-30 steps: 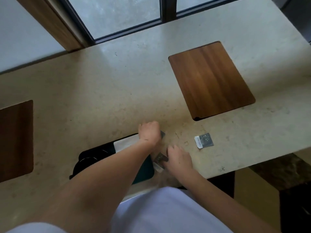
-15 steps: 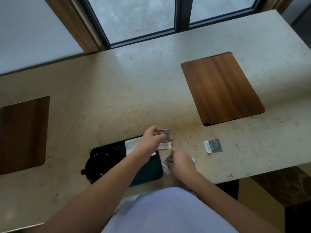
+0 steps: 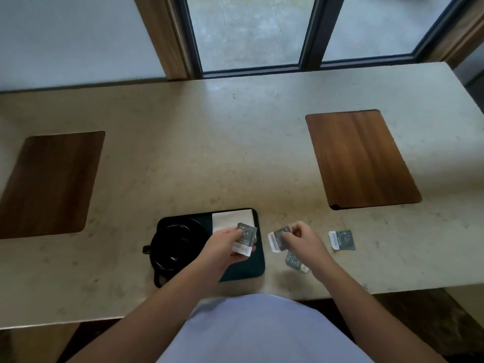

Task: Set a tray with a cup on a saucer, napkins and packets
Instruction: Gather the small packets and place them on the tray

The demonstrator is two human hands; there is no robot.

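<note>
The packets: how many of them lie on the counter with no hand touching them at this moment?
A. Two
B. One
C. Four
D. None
A: one free packet lies to the right of the right hand and another packet lies below it, while each hand, the left hand included, holds one packet of its own.

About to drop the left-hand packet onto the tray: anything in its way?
Nothing visible. The left hand holds the packet over the tray, by the napkin; bare tray lies right below.
</note>
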